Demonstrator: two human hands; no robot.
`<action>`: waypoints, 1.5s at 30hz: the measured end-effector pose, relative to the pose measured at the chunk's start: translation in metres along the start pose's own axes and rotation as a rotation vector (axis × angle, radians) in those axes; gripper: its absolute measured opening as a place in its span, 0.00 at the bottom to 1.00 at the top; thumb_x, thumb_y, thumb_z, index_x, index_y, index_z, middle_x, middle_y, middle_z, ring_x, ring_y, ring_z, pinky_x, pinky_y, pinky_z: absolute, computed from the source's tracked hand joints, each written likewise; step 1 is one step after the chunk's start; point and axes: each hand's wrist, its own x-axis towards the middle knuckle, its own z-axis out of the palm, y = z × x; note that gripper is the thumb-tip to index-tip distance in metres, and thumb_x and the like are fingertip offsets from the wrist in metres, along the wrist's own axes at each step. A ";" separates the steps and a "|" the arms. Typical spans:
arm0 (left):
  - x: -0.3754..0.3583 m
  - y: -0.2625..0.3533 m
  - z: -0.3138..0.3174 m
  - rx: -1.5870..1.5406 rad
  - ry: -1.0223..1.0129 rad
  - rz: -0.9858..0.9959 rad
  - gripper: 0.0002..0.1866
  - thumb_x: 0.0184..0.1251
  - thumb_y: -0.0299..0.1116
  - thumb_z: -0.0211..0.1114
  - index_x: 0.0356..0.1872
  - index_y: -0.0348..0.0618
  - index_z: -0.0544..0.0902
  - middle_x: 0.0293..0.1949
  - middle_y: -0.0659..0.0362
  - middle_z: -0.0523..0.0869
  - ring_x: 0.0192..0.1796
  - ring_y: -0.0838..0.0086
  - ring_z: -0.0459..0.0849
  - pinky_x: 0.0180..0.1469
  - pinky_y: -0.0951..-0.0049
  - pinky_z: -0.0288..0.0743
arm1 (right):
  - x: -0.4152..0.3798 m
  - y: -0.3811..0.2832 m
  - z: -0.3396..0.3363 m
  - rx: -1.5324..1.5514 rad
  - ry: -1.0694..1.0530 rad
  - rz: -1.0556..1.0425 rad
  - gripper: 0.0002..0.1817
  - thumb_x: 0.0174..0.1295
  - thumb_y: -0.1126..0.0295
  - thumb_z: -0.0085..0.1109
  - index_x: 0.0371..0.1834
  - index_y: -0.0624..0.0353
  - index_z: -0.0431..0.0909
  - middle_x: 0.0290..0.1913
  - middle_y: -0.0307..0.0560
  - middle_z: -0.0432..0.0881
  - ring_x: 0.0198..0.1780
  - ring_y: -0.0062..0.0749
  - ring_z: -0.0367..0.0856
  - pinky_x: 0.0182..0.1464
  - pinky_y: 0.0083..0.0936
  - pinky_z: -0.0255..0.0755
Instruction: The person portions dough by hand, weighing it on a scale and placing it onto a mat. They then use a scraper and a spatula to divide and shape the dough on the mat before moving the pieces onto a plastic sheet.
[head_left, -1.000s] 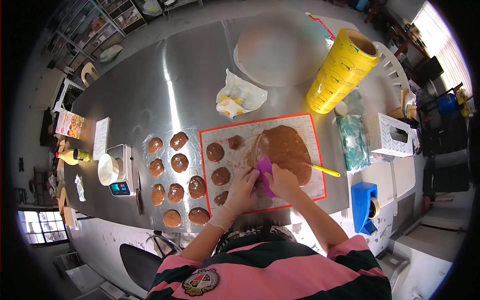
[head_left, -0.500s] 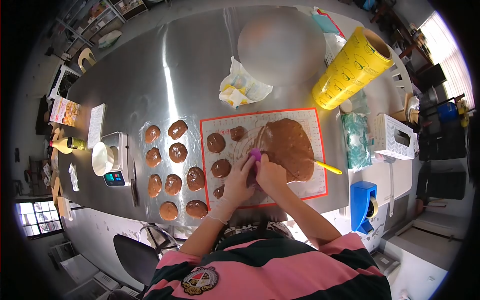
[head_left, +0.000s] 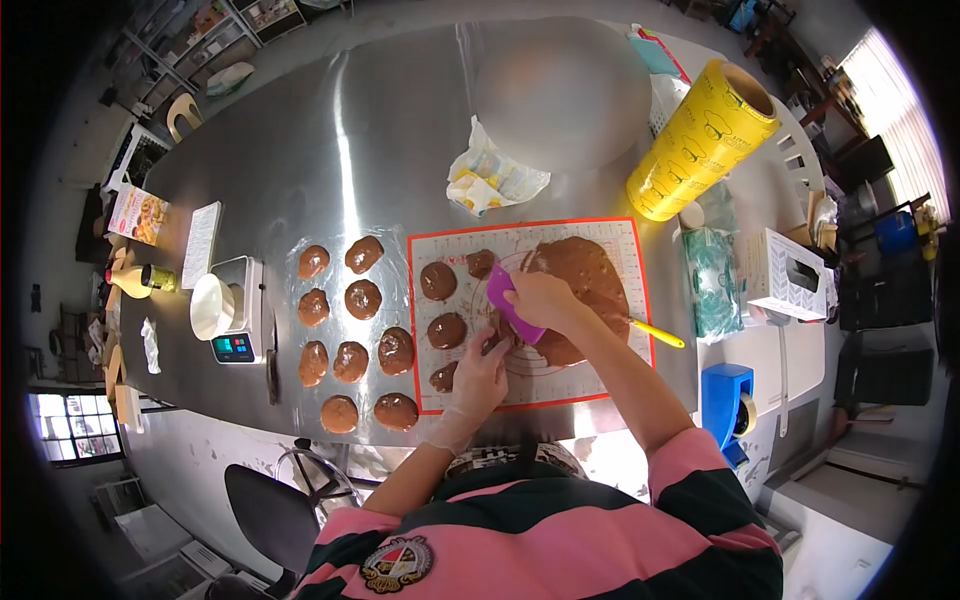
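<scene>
My right hand grips a purple dough scraper, held tilted over the left edge of a wide, glossy spread of chocolate dough. Beside the scraper's lower end, my left hand, in a clear plastic glove, curls its fingers around a dark brown lump of dough, partly hidden by the fingers. All this is on a red-bordered baking mat with printed markings. Along the mat's left side lie several portioned dough pieces, among them a round one. A yellow-handled tool rests with its end in the spread.
Left of the mat, several dough rounds lie on clear film. Farther left stands a digital scale carrying a white bowl. An opened wrapper, a large yellow roll, a tissue box and a blue tape dispenser surround the mat.
My right hand has moved up and right with the scraper, whose purple blade now shows broadly. My left hand has shifted slightly down, apart from the right. The view has shifted slightly.
</scene>
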 end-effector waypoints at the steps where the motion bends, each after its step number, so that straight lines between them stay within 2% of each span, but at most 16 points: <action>1: -0.002 -0.001 -0.003 -0.047 0.030 -0.002 0.18 0.45 0.21 0.61 0.42 0.43 0.77 0.50 0.48 0.72 0.49 0.54 0.75 0.46 0.62 0.73 | -0.002 0.000 0.001 0.001 -0.003 -0.004 0.16 0.60 0.58 0.47 0.40 0.61 0.71 0.34 0.58 0.79 0.39 0.54 0.77 0.41 0.46 0.70; 4: -0.010 -0.001 -0.008 -0.116 0.098 -0.005 0.23 0.44 0.22 0.61 0.47 0.42 0.74 0.51 0.47 0.71 0.52 0.53 0.72 0.50 0.62 0.72 | -0.021 0.003 0.014 0.013 -0.049 -0.006 0.15 0.60 0.59 0.48 0.39 0.60 0.71 0.36 0.57 0.79 0.40 0.53 0.77 0.41 0.45 0.70; 9: -0.004 0.010 -0.007 -0.147 0.200 -0.030 0.32 0.43 0.22 0.62 0.56 0.40 0.66 0.51 0.44 0.71 0.53 0.50 0.71 0.51 0.60 0.70 | -0.064 -0.003 0.049 0.109 0.180 0.123 0.14 0.60 0.60 0.47 0.35 0.62 0.68 0.25 0.62 0.78 0.30 0.58 0.77 0.33 0.49 0.70; 11: 0.003 0.008 -0.006 -0.145 -0.060 -0.067 0.34 0.43 0.22 0.62 0.58 0.38 0.62 0.50 0.42 0.71 0.51 0.48 0.71 0.50 0.58 0.69 | -0.061 -0.002 0.063 0.102 0.244 0.150 0.14 0.60 0.60 0.48 0.34 0.62 0.68 0.23 0.61 0.78 0.27 0.58 0.78 0.31 0.49 0.70; 17: 0.019 -0.020 0.009 -0.141 0.000 -0.126 0.31 0.45 0.21 0.60 0.57 0.36 0.65 0.44 0.42 0.76 0.47 0.48 0.73 0.48 0.58 0.69 | -0.038 -0.005 0.065 0.261 0.412 0.157 0.15 0.61 0.59 0.47 0.32 0.62 0.67 0.21 0.62 0.77 0.26 0.59 0.77 0.30 0.50 0.69; 18: 0.024 -0.012 -0.001 -0.171 0.010 -0.179 0.28 0.46 0.21 0.60 0.54 0.35 0.69 0.42 0.47 0.79 0.43 0.57 0.78 0.47 0.64 0.71 | -0.037 -0.007 0.060 0.309 0.431 0.116 0.15 0.61 0.58 0.46 0.32 0.62 0.67 0.21 0.62 0.77 0.26 0.60 0.76 0.30 0.51 0.69; 19: 0.024 -0.016 0.001 -0.161 0.008 -0.173 0.28 0.46 0.21 0.60 0.54 0.35 0.69 0.42 0.47 0.79 0.43 0.57 0.78 0.47 0.64 0.71 | -0.040 -0.007 0.054 0.318 0.438 0.114 0.15 0.61 0.58 0.46 0.32 0.62 0.67 0.21 0.62 0.77 0.26 0.60 0.76 0.30 0.51 0.69; 21: 0.017 -0.022 0.008 -0.668 -0.024 -0.398 0.25 0.48 0.21 0.59 0.53 0.34 0.70 0.43 0.52 0.80 0.38 0.70 0.80 0.44 0.73 0.72 | -0.060 0.002 0.038 0.318 0.473 0.116 0.16 0.61 0.58 0.47 0.31 0.62 0.67 0.21 0.62 0.76 0.26 0.60 0.76 0.30 0.51 0.68; 24: 0.005 -0.008 0.002 -0.807 -0.150 -0.440 0.27 0.49 0.21 0.58 0.55 0.35 0.70 0.45 0.56 0.80 0.37 0.79 0.78 0.43 0.78 0.71 | -0.092 0.014 0.022 0.307 0.468 0.140 0.16 0.61 0.56 0.46 0.32 0.61 0.67 0.21 0.62 0.76 0.26 0.59 0.76 0.30 0.51 0.68; 25: -0.002 -0.002 -0.002 -0.808 -0.151 -0.438 0.27 0.49 0.21 0.58 0.55 0.35 0.70 0.45 0.56 0.80 0.37 0.79 0.78 0.43 0.78 0.71 | -0.099 0.016 0.021 0.298 0.461 0.165 0.16 0.61 0.56 0.46 0.33 0.61 0.66 0.21 0.62 0.76 0.26 0.59 0.76 0.30 0.50 0.68; 28: -0.021 0.018 -0.017 -0.881 -0.300 -0.701 0.34 0.46 0.18 0.54 0.62 0.37 0.63 0.51 0.55 0.75 0.43 0.79 0.75 0.42 0.79 0.71 | -0.115 0.015 0.029 0.325 0.427 0.149 0.17 0.62 0.56 0.44 0.34 0.61 0.66 0.20 0.62 0.76 0.25 0.59 0.76 0.30 0.50 0.68; 30: -0.027 0.032 -0.024 -1.082 -0.386 -0.886 0.41 0.44 0.17 0.52 0.67 0.39 0.54 0.64 0.53 0.61 0.65 0.66 0.62 0.54 0.75 0.67 | -0.120 0.004 0.046 0.305 0.363 0.139 0.17 0.62 0.56 0.44 0.34 0.61 0.66 0.20 0.62 0.76 0.25 0.59 0.76 0.30 0.50 0.68; 31: -0.029 0.030 -0.023 -1.081 -0.386 -0.886 0.41 0.44 0.17 0.52 0.67 0.39 0.54 0.64 0.53 0.61 0.65 0.66 0.62 0.54 0.75 0.67 | -0.119 -0.002 0.055 0.280 0.305 0.126 0.17 0.63 0.56 0.43 0.34 0.61 0.66 0.20 0.62 0.76 0.25 0.59 0.76 0.30 0.50 0.68; 33: -0.030 0.022 -0.022 -1.407 -0.452 -0.677 0.44 0.43 0.19 0.53 0.68 0.42 0.49 0.69 0.53 0.49 0.70 0.62 0.49 0.59 0.65 0.62 | -0.113 0.000 0.068 0.295 0.305 0.136 0.17 0.62 0.56 0.44 0.33 0.62 0.66 0.19 0.61 0.76 0.25 0.59 0.76 0.29 0.49 0.68; 39: -0.027 0.026 -0.046 -1.590 -0.356 -0.932 0.43 0.39 0.23 0.56 0.66 0.43 0.55 0.66 0.53 0.56 0.67 0.61 0.56 0.65 0.52 0.50 | -0.109 0.012 0.050 0.268 0.412 0.165 0.16 0.62 0.57 0.46 0.32 0.62 0.66 0.19 0.61 0.76 0.24 0.58 0.76 0.28 0.49 0.69; 45: -0.021 0.019 -0.041 -1.880 -0.488 -0.876 0.37 0.42 0.30 0.54 0.62 0.41 0.61 0.63 0.53 0.62 0.64 0.62 0.60 0.64 0.52 0.52 | -0.114 -0.005 0.059 0.293 0.342 0.049 0.16 0.62 0.58 0.46 0.32 0.62 0.66 0.18 0.61 0.76 0.23 0.57 0.76 0.27 0.48 0.69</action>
